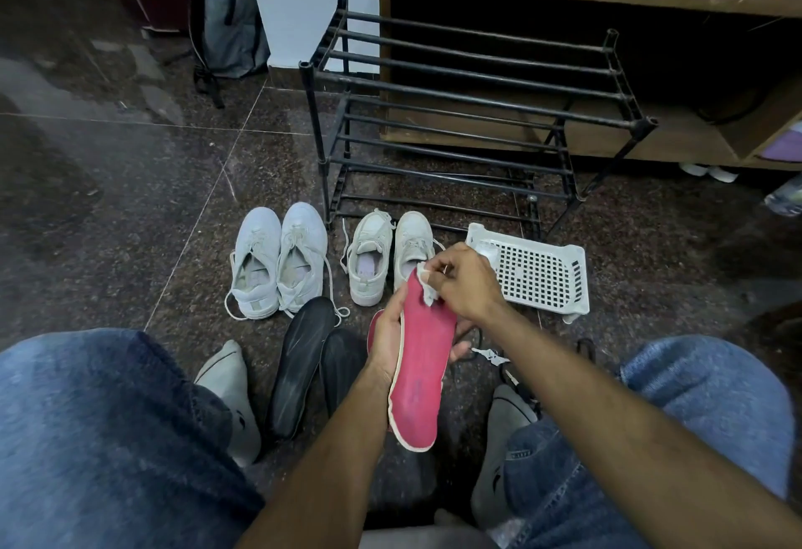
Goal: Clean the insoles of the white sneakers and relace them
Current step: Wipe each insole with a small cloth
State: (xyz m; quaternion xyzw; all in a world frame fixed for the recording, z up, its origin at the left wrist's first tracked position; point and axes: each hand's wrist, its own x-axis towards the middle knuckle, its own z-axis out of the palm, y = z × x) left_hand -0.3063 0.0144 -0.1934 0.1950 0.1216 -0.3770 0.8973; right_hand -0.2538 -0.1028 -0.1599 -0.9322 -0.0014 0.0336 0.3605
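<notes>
Insole [420, 375], pink, sits propped above the floor in my left hand [387, 344] so its face tilts up while my right hand [462, 283] pinches a white wipe [427, 288] against its toe.

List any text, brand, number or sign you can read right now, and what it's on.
None can be read.
Red insole: faint dark mark near the heel, too blurred to read.
Grey socks: small dark logo marks, no legible letters.
White sneakers: no legible branding.
Jeans: small patch, too blurred to read.
</notes>
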